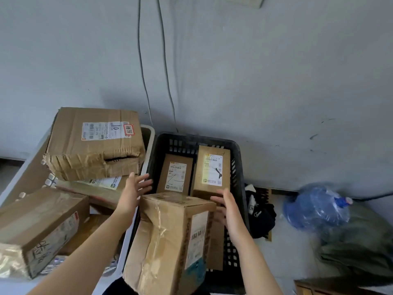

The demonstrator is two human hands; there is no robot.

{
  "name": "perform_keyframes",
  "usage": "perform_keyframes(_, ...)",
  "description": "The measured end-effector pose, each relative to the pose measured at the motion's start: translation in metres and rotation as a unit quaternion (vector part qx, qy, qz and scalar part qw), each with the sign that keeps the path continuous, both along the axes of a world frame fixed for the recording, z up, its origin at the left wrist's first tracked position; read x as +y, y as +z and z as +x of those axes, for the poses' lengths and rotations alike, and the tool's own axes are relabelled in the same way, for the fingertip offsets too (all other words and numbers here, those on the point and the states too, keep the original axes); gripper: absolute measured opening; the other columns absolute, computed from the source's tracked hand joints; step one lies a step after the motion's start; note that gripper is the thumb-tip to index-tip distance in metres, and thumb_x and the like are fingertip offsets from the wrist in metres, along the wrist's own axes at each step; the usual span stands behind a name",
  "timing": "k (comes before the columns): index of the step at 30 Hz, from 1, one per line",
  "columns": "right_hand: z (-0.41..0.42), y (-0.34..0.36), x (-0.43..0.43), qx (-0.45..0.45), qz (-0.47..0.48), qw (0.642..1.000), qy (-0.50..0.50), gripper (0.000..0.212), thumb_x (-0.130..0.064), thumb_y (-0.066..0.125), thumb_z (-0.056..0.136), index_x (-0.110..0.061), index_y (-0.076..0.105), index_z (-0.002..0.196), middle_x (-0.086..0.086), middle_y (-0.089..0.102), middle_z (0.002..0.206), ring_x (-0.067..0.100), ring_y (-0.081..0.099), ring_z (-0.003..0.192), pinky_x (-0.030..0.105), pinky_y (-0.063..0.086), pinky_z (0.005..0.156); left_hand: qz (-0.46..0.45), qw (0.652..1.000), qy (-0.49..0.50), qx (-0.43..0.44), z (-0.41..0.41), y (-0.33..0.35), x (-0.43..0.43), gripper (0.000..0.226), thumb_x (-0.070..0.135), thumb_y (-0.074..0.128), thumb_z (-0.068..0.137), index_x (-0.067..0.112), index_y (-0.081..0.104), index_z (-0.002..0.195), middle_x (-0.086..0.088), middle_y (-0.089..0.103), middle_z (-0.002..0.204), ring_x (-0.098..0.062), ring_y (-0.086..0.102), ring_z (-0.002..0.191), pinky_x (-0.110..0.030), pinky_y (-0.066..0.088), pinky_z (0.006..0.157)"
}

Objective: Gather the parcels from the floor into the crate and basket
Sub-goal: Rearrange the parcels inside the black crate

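Pale grey wall (255,71) and a light floor (287,252) frame the corner where we look down on a pile of parcels. At the centre a tall carton (170,231), crumpled and taped, stands on end in the near part of the black basket (240,167). Our left hand (134,192) is beside the carton's upper left corner, grip wide, fingers spread and straight, holding nothing. Our right hand (228,209) is at the upper right corner, grip also wide with fingers straight; we cannot tell whether the fingertips touch the cardboard.

Behind the carton, in the far half of the basket, two small parcels lie side by side with labels up: the left parcel (175,173) lies low, and the right parcel (212,167) sits higher.

Just left of the basket is the white crate (148,133), heaped with boxes. A large dented box (93,141) sits on top at the far end, a flat parcel (100,188) lies beneath it, and a long box (42,222) with handwriting on its end lies nearest us.

Right of the basket, dark clothing (261,218) lies on the floor. Beyond it is a blue water bottle (316,207) on its side, with an olive-green bag (357,241) nearer us. Two thin cables (142,60) hang down the wall behind the basket.
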State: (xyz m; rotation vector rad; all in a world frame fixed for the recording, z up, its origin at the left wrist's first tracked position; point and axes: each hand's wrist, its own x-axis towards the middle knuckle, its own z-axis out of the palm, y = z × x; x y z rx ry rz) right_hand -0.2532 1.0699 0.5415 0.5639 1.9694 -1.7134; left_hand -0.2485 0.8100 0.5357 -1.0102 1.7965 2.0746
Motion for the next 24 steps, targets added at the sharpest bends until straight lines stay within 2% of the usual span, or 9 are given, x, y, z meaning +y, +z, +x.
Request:
perform_keyframes(3, -0.025, 0.005, -0.001, 0.008, 0.021, 0.993, 0.118, 0.059, -0.061, 0.023, 0.099, -0.025, 0.047, 0.139, -0.007, 0.058, 0.126, 0.015, 0.052, 0.121, 0.043, 0.037, 0.111, -0.035, 0.999, -0.037, 0.001, -0.022, 0.011, 0.028, 0.043, 0.033, 0.030, 0.103, 0.017, 0.069, 0.105, -0.007, 0.071, 0.110, -0.022, 0.064, 0.104, -0.040, 0.043, 0.104)
perform_keyframes(5, -0.035, 0.002, -0.001, -0.001, 0.023, 0.980, 0.196, 0.058, -0.061, 0.023, 0.100, -0.027, 0.050, 0.137, -0.013, 0.056, 0.125, 0.008, 0.048, 0.121, 0.036, 0.034, 0.111, -0.051, 0.995, -0.082, -0.025, -0.037, 0.018, 0.049, 0.039, 0.024, 0.038, 0.100, 0.010, 0.073, 0.091, -0.008, 0.074, 0.087, -0.023, 0.068, 0.089, -0.032, 0.049, 0.090)
perform_keyframes(8, -0.051, -0.008, 0.007, -0.018, 0.031, 0.987, 0.160, 0.041, -0.052, 0.033, 0.102, -0.025, 0.058, 0.121, -0.006, 0.059, 0.117, 0.014, 0.056, 0.111, 0.034, 0.043, 0.101, -0.076, 0.973, -0.202, -0.084, -0.062, 0.032, 0.068, 0.030, 0.019, 0.047, 0.096, 0.006, 0.073, 0.092, -0.008, 0.072, 0.075, -0.017, 0.068, 0.071, -0.021, 0.050, 0.069)
perform_keyframes(10, -0.060, -0.020, 0.017, -0.002, 0.107, 0.986, 0.130, 0.038, -0.044, 0.042, 0.102, -0.020, 0.051, 0.130, 0.000, 0.050, 0.132, 0.018, 0.054, 0.113, 0.031, 0.044, 0.095, -0.093, 0.957, -0.242, -0.133, -0.078, 0.034, 0.071, 0.023, 0.020, 0.049, 0.095, 0.010, 0.069, 0.102, -0.006, 0.071, 0.082, -0.013, 0.064, 0.063, -0.020, 0.048, 0.062)
perform_keyframes(12, -0.068, -0.029, 0.024, 0.020, 0.184, 0.975, 0.124, 0.046, -0.036, 0.043, 0.101, -0.019, 0.036, 0.143, 0.005, 0.034, 0.142, 0.022, 0.050, 0.118, 0.032, 0.043, 0.097, -0.095, 0.953, -0.238, -0.162, -0.095, 0.027, 0.073, 0.023, 0.021, 0.050, 0.095, 0.011, 0.062, 0.111, -0.008, 0.067, 0.094, -0.016, 0.063, 0.070, -0.027, 0.051, 0.067)
perform_keyframes(14, -0.076, -0.036, 0.025, 0.007, 0.226, 0.964, 0.139, 0.054, -0.033, 0.043, 0.100, -0.020, 0.024, 0.149, 0.010, 0.032, 0.143, 0.027, 0.047, 0.120, 0.036, 0.044, 0.098, -0.075, 0.959, -0.216, -0.167, -0.110, 0.017, 0.076, 0.028, 0.023, 0.049, 0.097, 0.008, 0.056, 0.120, -0.012, 0.062, 0.112, -0.020, 0.064, 0.089, -0.033, 0.055, 0.080)
perform_keyframes(18, -0.087, -0.056, 0.022, -0.086, 0.183, 0.976, 0.086, 0.072, -0.033, 0.044, 0.099, -0.014, 0.004, 0.156, 0.014, 0.038, 0.147, 0.031, 0.050, 0.121, 0.032, 0.041, 0.087, 0.001, 0.957, -0.223, -0.188, -0.128, -0.008, 0.099, 0.052, 0.032, 0.055, 0.095, 0.010, 0.042, 0.140, -0.010, 0.046, 0.138, -0.021, 0.052, 0.116, -0.033, 0.046, 0.097)
perform_keyframes(21, -0.088, -0.071, 0.021, -0.067, 0.174, 0.982, 0.016, 0.069, -0.037, 0.051, 0.096, -0.012, 0.019, 0.153, 0.009, 0.043, 0.144, 0.028, 0.051, 0.122, 0.034, 0.044, 0.094, 0.016, 0.944, -0.254, -0.211, -0.132, -0.022, 0.119, 0.055, 0.037, 0.050, 0.096, 0.014, 0.039, 0.145, -0.006, 0.047, 0.143, -0.019, 0.047, 0.125, -0.036, 0.036, 0.111)
perform_keyframes(24, -0.087, -0.068, 0.014, 0.004, 0.190, 0.981, -0.028, 0.041, -0.038, 0.056, 0.094, -0.017, 0.044, 0.128, 0.000, 0.049, 0.125, 0.020, 0.054, 0.106, 0.031, 0.044, 0.081, -0.052, 0.946, -0.250, -0.200, -0.136, -0.022, 0.126, 0.056, 0.045, 0.043, 0.099, 0.015, 0.036, 0.146, -0.008, 0.042, 0.148, -0.027, 0.041, 0.134, -0.037, 0.031, 0.109)
